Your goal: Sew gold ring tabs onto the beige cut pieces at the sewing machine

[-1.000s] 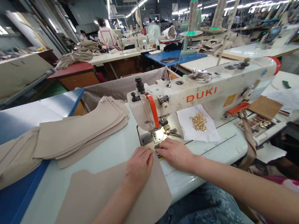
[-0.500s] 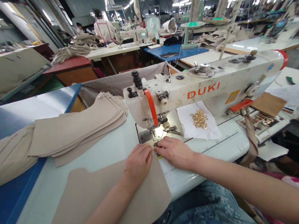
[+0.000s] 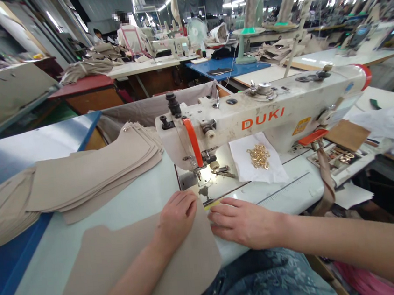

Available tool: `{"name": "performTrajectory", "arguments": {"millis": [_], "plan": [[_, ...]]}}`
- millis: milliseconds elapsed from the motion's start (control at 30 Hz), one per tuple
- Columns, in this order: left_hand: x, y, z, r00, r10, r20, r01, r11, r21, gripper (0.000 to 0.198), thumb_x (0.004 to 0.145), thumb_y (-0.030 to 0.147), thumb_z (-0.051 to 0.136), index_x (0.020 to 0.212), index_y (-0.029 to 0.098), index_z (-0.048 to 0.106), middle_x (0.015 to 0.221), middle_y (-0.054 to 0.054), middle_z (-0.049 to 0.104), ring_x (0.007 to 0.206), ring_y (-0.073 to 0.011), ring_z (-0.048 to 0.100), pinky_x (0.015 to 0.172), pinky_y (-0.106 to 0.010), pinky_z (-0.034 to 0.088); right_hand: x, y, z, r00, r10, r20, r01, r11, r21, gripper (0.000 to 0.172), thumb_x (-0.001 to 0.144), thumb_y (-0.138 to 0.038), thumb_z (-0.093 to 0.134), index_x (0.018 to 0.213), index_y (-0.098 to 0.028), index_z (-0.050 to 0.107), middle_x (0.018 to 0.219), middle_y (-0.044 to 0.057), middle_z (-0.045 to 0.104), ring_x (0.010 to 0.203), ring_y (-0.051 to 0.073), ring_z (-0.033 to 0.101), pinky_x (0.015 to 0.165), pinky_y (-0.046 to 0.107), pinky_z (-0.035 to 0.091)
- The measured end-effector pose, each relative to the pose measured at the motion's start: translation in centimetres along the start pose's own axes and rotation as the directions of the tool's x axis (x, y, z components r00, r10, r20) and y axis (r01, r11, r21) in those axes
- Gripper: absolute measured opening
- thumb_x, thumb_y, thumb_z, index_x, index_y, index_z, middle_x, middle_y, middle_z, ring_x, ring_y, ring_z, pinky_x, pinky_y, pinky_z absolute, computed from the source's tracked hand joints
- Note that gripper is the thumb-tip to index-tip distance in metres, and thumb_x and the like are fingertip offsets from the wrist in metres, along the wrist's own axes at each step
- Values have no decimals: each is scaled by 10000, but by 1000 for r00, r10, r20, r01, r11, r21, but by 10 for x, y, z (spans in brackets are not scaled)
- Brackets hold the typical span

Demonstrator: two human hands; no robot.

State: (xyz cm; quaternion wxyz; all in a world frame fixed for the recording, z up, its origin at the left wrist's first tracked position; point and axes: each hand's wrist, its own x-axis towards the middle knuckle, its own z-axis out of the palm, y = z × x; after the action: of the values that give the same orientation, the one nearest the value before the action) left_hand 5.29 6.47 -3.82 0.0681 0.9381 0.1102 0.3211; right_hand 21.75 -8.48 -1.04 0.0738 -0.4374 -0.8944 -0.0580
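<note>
A beige fabric panel (image 3: 131,257) lies on the sewing machine's bed, its far corner close under the presser foot (image 3: 199,170). My left hand (image 3: 178,215) rests on that far end, fingers bent and pressed together on the cloth. On the panel's right edge is my right hand (image 3: 242,222), palm down, fingers stretched forward with the tips at the edge. The white sewing machine (image 3: 229,120) stands directly beyond both hands. Part of the panel is covered by my left forearm.
Left of the machine lies a stack of beige fabric pieces (image 3: 90,175). Gold-coloured metal fittings (image 3: 258,156) sit on a white cloth (image 3: 241,166) under the machine arm. A parts tray (image 3: 337,157) is at the right. Farther back, a person (image 3: 131,39) sits among other machines.
My right hand has drawn back from beside the presser foot toward my body, along the panel's right edge, and its fingers have straightened. My left hand stays on the panel. The view shifted slightly.
</note>
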Motion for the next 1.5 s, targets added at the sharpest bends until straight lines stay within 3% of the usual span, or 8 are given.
{"name": "performTrajectory", "arguments": {"millis": [233, 667, 1200, 1367, 1500], "plan": [[-1, -1, 0, 1000, 5, 6, -5, 1000, -21, 168, 883, 135, 455, 769, 189, 565, 769, -38, 656, 738, -165, 602, 710, -307, 523, 19, -1, 23, 985, 26, -171, -31, 999, -27, 236, 957, -220, 424, 904, -134, 637, 1164, 89, 586, 1222, 238, 430, 1085, 438, 267], [0, -1, -3, 1000, 16, 15, -15, 1000, -18, 174, 896, 163, 438, 793, 194, 574, 763, -43, 656, 742, -176, 602, 703, -309, 515, 14, -2, 12, 998, -11, -63, 6, 997, -73, 244, 937, -224, 427, 1003, -144, 648, 1310, 98, 528, 1330, 258, 312, 1105, 468, 248], [1, 2, -2, 999, 40, -1, -40, 999, 27, 187, 907, 158, 422, 786, 192, 559, 749, -36, 641, 736, -172, 594, 699, -303, 513, 13, -5, 12, 997, -9, -74, 3, 997, -73, 242, 918, -212, 439, 991, -118, 650, 1311, 119, 521, 1336, 287, 295, 1121, 484, 206], [-1, 1, -1, 1000, 28, 9, -29, 999, 38, 173, 900, 144, 437, 782, 190, 555, 770, -42, 647, 749, -175, 595, 706, -307, 514, 15, -6, 15, 995, 23, -97, -32, 995, -95, 216, 926, -221, 444, 969, -134, 638, 1263, 111, 551, 1304, 280, 342, 1101, 468, 245], [-2, 1, 1, 1000, 10, 11, -10, 999, 41, 152, 881, 110, 453, 797, 184, 555, 771, -36, 643, 751, -170, 591, 727, -309, 515, 25, -6, 23, 977, 159, -143, -165, 986, -37, 166, 930, -230, 460, 898, -156, 605, 1015, 94, 635, 1129, 253, 494, 1030, 449, 332]]}}
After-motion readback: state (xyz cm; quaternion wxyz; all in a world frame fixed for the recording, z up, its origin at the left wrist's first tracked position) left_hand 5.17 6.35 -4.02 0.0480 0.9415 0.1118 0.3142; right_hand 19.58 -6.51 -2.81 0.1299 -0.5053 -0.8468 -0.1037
